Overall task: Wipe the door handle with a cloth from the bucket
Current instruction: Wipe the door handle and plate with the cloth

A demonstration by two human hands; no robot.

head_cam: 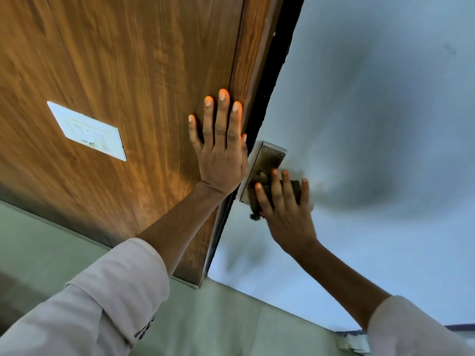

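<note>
A metal door handle plate (267,156) is fixed near the edge of a pale blue-grey door (372,111). My right hand (285,209) presses a dark cloth (295,190) over the lower part of the plate, and the lever itself is hidden beneath the cloth and fingers. My left hand (219,147) lies flat, fingers spread, against the brown wooden panel (128,73) just left of the door edge. It holds nothing. No bucket is in view.
A white switch plate (86,131) is set in the wooden panel to the left. A dark gap (277,65) runs between the panel and the door. Pale green floor tiles (218,317) lie below. The door surface has dark smudges.
</note>
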